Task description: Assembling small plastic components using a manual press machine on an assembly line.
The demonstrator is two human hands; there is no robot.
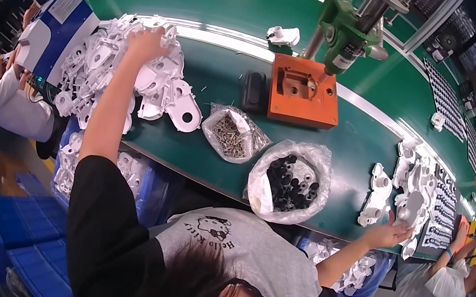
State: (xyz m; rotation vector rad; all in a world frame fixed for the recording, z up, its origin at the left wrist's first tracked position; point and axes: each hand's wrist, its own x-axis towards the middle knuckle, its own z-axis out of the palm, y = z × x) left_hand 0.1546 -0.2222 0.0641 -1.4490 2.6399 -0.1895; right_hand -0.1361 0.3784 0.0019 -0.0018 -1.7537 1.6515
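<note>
My left hand (pixel 146 45) reaches over a heap of white plastic housing parts (pixel 96 64) at the left. Its fingers bend down onto the heap, and their tips are partly hidden, so any grip cannot be made out. At the right, my right hand (pixel 388 235) is beside a row of white plastic assemblies (pixel 415 190). Its thumb and fingers are apart, with the fingertips close to the nearest pieces and no part visibly held. Between my arms lie a clear bag of small metal pins (pixel 229 136) and a bag of black and clear small parts (pixel 290 182).
A green press (pixel 345 39) stands over an orange fixture block (pixel 302 94), with a black box-shaped object (pixel 253 90) beside it. One white assembly (pixel 283 35) lies behind on the green belt. A blue-white box (pixel 61 32) stands far left. Co-workers sit at both sides.
</note>
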